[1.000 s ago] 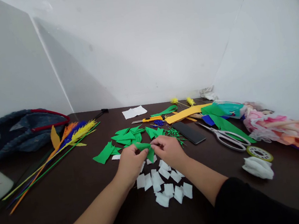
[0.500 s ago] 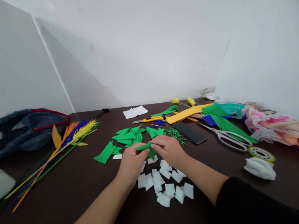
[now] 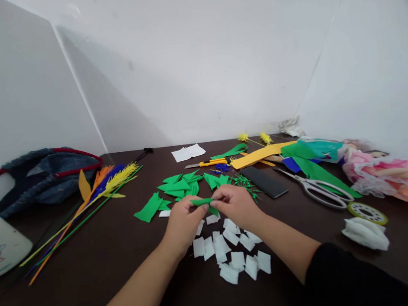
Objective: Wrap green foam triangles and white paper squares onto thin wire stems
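Between my fingertips is a small piece of green crepe paper (image 3: pixel 203 202), pinched from both sides above the dark table (image 3: pixel 192 295). My left hand (image 3: pixel 183 221) is closed on its left end. On its right end, the thumb and fingers of my right hand (image 3: pixel 235 204) are pressed together. Just beyond my hands lies a heap of cut green paper pieces (image 3: pixel 180 185), with another green piece (image 3: pixel 148 208) at its left. Several small white tissue squares (image 3: pixel 220 247) are scattered below my hands, nearer to me.
To the right lie a black phone (image 3: pixel 265 181), scissors (image 3: pixel 323 190), a tape roll (image 3: pixel 367 213), wadded white tissue (image 3: pixel 365 233) and a doll (image 3: pixel 382 169). A yellow utility knife (image 3: pixel 213 162) lies behind the green heap. At left are paper wheat stalks (image 3: pixel 83 209) and a white bottle (image 3: pixel 1 245).
The green paper between my fingers now lies flatter and more sideways, with less hanging down. My fingers have shifted slightly along it. The whole view has moved a little.
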{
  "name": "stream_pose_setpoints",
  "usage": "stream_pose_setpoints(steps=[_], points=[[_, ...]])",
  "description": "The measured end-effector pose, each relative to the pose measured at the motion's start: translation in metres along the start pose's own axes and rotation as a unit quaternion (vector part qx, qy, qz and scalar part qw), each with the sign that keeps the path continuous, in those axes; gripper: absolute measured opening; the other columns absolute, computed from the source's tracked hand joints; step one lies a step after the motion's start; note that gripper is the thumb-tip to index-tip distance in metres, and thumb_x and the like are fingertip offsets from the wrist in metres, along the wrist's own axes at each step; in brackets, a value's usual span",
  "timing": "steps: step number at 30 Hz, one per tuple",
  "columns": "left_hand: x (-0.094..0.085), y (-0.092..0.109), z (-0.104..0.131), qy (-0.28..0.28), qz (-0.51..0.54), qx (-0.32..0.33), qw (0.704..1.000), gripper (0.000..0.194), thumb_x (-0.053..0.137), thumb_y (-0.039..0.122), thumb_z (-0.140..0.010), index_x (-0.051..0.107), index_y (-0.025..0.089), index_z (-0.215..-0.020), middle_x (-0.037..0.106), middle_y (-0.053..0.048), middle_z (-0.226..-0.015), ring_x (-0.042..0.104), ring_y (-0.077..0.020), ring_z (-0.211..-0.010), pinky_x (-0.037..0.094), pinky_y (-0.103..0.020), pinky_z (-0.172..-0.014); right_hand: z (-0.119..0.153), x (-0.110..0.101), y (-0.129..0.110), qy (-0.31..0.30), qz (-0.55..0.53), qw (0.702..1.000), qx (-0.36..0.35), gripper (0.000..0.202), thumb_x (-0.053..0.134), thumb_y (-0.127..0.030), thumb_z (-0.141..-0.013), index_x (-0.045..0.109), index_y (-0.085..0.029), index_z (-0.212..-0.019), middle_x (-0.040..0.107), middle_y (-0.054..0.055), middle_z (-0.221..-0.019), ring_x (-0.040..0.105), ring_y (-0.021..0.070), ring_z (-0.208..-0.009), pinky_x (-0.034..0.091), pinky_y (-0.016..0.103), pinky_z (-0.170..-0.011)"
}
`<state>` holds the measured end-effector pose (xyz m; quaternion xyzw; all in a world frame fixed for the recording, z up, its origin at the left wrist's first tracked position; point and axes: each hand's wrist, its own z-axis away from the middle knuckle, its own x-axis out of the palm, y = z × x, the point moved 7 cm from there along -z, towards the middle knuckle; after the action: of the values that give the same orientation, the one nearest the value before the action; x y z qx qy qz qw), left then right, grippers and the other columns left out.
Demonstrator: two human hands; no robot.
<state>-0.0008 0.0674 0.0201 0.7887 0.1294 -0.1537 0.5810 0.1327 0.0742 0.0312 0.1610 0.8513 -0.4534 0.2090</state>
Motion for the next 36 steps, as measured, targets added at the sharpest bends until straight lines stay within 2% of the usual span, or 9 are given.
stream_pose_setpoints(steps=[6, 14, 21, 28, 36], points=[[-0.003, 0.015, 0.002, -0.037, -0.038, 0.073, 0.996, 0.015, 0.054, 0.028, -0.070, 0.063, 0.018, -0.066, 0.056, -0.001, -0.069, 0.052, -0.0163, -0.069, 0.039, -0.027, -0.066, 0.001, 0.005, 0.008, -0.024, -0.090, 0.991, 0.092, 0.008, 0.063, -0.017, -0.060, 0.055, -0.016, -0.058, 0.055, -0.002, -0.058, 0.050, 0.0103, -0.054, 0.040, 0.022, -0.051], [-0.007, 0.024, 0.006, -0.041, -0.111, 0.151, 0.982, 0.024, 0.048, 0.030, -0.079, 0.063, 0.019, -0.064, 0.057, -0.002, -0.065, 0.049, -0.0158, -0.068, 0.038, -0.028, -0.066, 0.002, 0.014, 0.004, -0.048, -0.147, 0.980, 0.123, 0.015, 0.064, -0.015, -0.057, 0.048, -0.017, -0.058, 0.051, -0.004, -0.057, 0.046, 0.0085, -0.052, 0.037, 0.020, -0.048], [0.000, 0.018, 0.006, -0.076, -0.136, 0.137, 0.978, 0.021, 0.062, 0.039, -0.068, 0.064, 0.018, -0.073, 0.059, -0.003, -0.075, 0.051, -0.0182, -0.075, 0.038, -0.029, -0.069, 0.002, 0.015, 0.005, -0.048, -0.116, 0.985, 0.116, 0.015, 0.061, -0.009, -0.054, 0.049, -0.016, -0.058, 0.050, -0.005, -0.056, 0.044, 0.0086, -0.052, 0.033, 0.020, -0.047], [0.001, 0.019, 0.004, -0.093, -0.070, 0.137, 0.984, 0.022, 0.051, 0.030, -0.077, 0.062, 0.018, -0.063, 0.055, -0.001, -0.066, 0.051, -0.0154, -0.070, 0.038, -0.026, -0.066, 0.003, 0.013, -0.004, -0.064, -0.075, 0.991, 0.092, 0.016, 0.065, -0.014, -0.056, 0.051, -0.017, -0.061, 0.049, -0.005, -0.054, 0.043, 0.0076, -0.050, 0.033, 0.020, -0.046], [-0.014, 0.015, 0.001, -0.012, -0.039, 0.074, 0.996, 0.022, 0.050, 0.033, -0.076, 0.061, 0.019, -0.063, 0.054, 0.000, -0.065, 0.049, -0.0155, -0.067, 0.036, -0.026, -0.063, -0.001, -0.001, 0.007, -0.054, -0.114, 0.986, 0.108, 0.006, 0.062, -0.016, -0.062, 0.059, -0.017, -0.067, 0.055, -0.003, -0.055, 0.050, 0.0096, -0.051, 0.040, 0.022, -0.048]])
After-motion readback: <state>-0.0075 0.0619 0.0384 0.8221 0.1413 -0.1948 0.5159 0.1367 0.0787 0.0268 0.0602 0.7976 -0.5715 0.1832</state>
